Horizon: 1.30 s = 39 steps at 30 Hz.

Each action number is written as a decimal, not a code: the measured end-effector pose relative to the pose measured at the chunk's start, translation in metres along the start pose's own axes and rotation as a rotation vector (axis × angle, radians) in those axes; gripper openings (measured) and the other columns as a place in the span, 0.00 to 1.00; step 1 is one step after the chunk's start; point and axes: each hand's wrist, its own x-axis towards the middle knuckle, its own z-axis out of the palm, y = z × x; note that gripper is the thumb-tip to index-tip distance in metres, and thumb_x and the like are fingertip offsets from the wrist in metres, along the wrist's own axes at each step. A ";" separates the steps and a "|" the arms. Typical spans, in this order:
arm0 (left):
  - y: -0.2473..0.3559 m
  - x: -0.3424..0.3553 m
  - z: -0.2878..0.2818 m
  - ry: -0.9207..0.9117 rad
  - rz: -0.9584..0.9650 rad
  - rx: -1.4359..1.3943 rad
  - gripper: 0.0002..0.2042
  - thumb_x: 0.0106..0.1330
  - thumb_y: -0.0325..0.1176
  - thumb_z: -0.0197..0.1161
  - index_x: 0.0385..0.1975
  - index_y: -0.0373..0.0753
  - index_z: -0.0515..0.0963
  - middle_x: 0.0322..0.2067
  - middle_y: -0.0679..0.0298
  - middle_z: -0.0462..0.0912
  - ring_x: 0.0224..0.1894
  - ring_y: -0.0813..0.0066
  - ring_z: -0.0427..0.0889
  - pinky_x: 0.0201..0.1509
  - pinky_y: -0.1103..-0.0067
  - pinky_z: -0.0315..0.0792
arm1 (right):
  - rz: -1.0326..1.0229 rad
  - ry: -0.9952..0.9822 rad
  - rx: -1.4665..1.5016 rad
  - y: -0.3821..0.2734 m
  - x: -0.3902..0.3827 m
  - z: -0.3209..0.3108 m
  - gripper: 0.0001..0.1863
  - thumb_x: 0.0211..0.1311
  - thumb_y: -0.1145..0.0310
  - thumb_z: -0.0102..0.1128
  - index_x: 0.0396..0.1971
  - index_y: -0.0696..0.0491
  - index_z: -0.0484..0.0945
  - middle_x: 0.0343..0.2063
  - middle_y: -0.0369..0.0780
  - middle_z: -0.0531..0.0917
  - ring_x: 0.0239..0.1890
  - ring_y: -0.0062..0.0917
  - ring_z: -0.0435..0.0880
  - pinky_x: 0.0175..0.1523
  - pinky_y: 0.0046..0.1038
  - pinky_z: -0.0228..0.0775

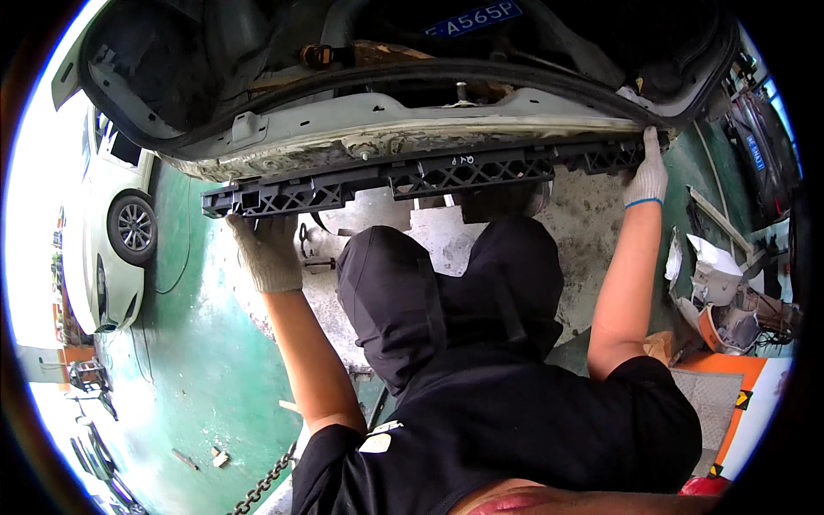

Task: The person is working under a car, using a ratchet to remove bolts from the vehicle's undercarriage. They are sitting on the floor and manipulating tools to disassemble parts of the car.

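A long black plastic bumper bracket (468, 175) with a lattice of ribs lies across the rear of a car body, just below its bare, scuffed rear panel (318, 148). My left hand (268, 255), in a pale knitted glove, grips the bracket's left end from below, its fingertips partly hidden. At the other end my right hand (650, 176), gloved with a blue cuff edge, holds the bracket close to the body's corner, a finger pointing upward. Whether the bracket touches the panel along its whole length I cannot tell.
Above the panel gapes the open trunk (197, 77), with an orange-black tool (318, 57) and a blue plate (474, 19) inside. A white car (116, 232) stands at left on the green floor. Removed parts (721, 292) pile up at right; a chain (262, 485) lies at lower left.
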 end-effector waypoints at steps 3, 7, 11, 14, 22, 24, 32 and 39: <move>-0.001 0.010 0.013 -0.160 0.079 0.007 0.40 0.74 0.65 0.59 0.75 0.41 0.64 0.71 0.53 0.72 0.70 0.52 0.73 0.73 0.57 0.71 | -0.007 -0.060 0.045 0.000 -0.008 -0.004 0.29 0.71 0.55 0.71 0.66 0.52 0.77 0.62 0.39 0.81 0.59 0.32 0.83 0.64 0.38 0.77; 0.006 0.029 0.012 -0.123 0.027 -0.017 0.35 0.78 0.57 0.57 0.76 0.42 0.62 0.72 0.54 0.70 0.72 0.52 0.71 0.74 0.53 0.70 | -0.015 -0.035 0.024 0.001 -0.009 -0.008 0.28 0.72 0.54 0.69 0.66 0.50 0.76 0.61 0.38 0.81 0.58 0.30 0.83 0.57 0.35 0.82; 0.007 0.027 0.003 -0.167 0.029 0.050 0.40 0.74 0.61 0.61 0.76 0.41 0.60 0.73 0.53 0.68 0.72 0.54 0.72 0.74 0.53 0.70 | -0.006 -0.005 -0.014 0.002 -0.014 -0.004 0.26 0.73 0.53 0.69 0.64 0.49 0.77 0.59 0.37 0.82 0.57 0.29 0.84 0.54 0.35 0.83; 0.008 0.029 0.004 -0.215 0.034 0.071 0.43 0.72 0.64 0.61 0.77 0.41 0.60 0.73 0.54 0.69 0.73 0.54 0.71 0.75 0.54 0.69 | -0.009 0.010 -0.072 0.001 -0.012 0.000 0.26 0.72 0.52 0.69 0.64 0.49 0.77 0.59 0.36 0.83 0.55 0.28 0.84 0.53 0.34 0.82; -0.008 0.030 0.005 -0.103 0.047 -0.060 0.44 0.69 0.66 0.64 0.77 0.43 0.61 0.71 0.56 0.72 0.71 0.53 0.73 0.72 0.51 0.73 | -0.076 -0.034 -0.169 0.008 0.004 -0.012 0.35 0.71 0.43 0.65 0.68 0.53 0.76 0.61 0.37 0.82 0.57 0.29 0.82 0.55 0.35 0.74; -0.009 0.035 -0.004 -0.199 0.017 -0.083 0.46 0.66 0.66 0.67 0.77 0.43 0.61 0.71 0.56 0.72 0.72 0.52 0.72 0.75 0.53 0.71 | -0.060 -0.013 -0.124 0.009 0.002 -0.010 0.36 0.73 0.44 0.64 0.70 0.53 0.74 0.65 0.39 0.80 0.60 0.31 0.81 0.59 0.36 0.73; -0.010 0.027 -0.002 -0.221 0.045 -0.096 0.45 0.72 0.65 0.60 0.78 0.38 0.56 0.75 0.54 0.66 0.75 0.50 0.67 0.78 0.53 0.63 | -0.017 -0.097 -0.146 0.005 0.001 -0.006 0.38 0.72 0.44 0.65 0.72 0.52 0.71 0.68 0.42 0.76 0.66 0.37 0.76 0.68 0.42 0.70; -0.008 0.026 0.004 -0.156 0.045 -0.178 0.30 0.79 0.53 0.60 0.69 0.37 0.68 0.62 0.53 0.79 0.62 0.55 0.82 0.64 0.57 0.80 | -0.067 -0.112 -0.163 0.002 -0.003 -0.001 0.38 0.73 0.44 0.63 0.73 0.53 0.69 0.70 0.44 0.73 0.69 0.40 0.74 0.70 0.46 0.68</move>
